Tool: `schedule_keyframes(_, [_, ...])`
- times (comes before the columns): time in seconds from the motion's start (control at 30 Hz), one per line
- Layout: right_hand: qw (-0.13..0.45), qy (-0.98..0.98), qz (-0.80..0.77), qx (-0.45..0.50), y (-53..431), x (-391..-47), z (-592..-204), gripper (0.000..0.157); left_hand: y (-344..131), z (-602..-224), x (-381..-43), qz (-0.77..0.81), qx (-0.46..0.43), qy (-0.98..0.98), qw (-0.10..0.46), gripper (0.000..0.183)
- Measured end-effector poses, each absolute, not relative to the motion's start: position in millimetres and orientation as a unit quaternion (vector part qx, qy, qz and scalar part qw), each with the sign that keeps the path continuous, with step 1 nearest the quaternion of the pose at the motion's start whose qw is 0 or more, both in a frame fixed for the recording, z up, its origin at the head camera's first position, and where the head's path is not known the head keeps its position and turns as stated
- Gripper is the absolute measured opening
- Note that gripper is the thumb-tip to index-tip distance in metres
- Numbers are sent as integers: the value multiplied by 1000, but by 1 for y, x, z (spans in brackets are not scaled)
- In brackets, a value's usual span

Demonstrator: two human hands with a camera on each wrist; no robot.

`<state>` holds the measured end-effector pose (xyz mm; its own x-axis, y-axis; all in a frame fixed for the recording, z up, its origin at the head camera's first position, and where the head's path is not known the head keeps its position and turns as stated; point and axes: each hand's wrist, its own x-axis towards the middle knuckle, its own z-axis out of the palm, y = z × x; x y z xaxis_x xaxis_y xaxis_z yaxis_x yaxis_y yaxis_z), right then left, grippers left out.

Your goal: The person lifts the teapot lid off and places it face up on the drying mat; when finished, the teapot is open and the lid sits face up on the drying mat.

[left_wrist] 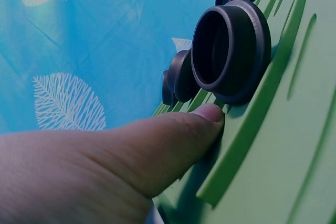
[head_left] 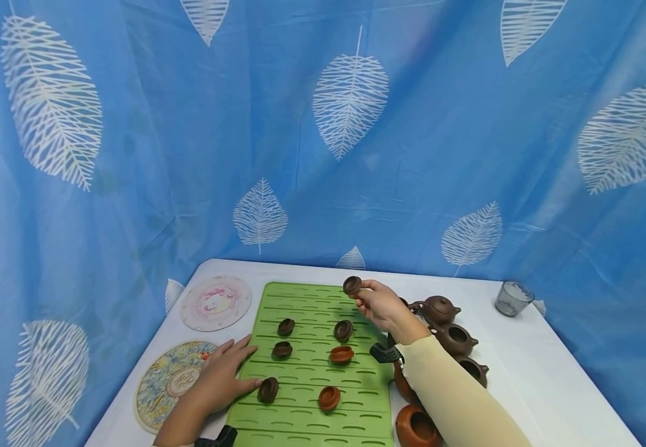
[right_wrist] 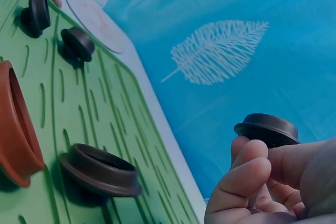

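Observation:
My right hand pinches a dark brown teapot lid above the far right part of the green mat; the right wrist view shows this lid between thumb and fingers. With fingers spread, my left hand rests at the mat's left edge. Its thumb lies close beside the nearest dark lid; whether they touch I cannot tell. Two more dark lids line up beyond it. To their right are another dark lid and two reddish-brown lids.
Along the mat's right side stand several lidless teapots, dark brown and reddish, partly hidden by my right arm. A glass cup is at the far right. A pink-patterned round mat and a colourful one lie left.

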<state>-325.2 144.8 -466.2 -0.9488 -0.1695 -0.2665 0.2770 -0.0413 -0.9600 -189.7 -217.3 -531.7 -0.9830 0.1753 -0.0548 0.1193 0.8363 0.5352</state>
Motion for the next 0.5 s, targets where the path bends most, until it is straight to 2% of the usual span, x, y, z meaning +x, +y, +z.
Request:
schedule_keyframes(0.37, [174, 697, -694, 38, 128, -329, -486, 26, -217, -530, -190, 277, 82, 956, 57, 79])
schedule_keyframes(0.5, [172, 707, -685, 36, 125, -331, -493, 23, -216, -531, -191, 277, 83, 956, 57, 80])
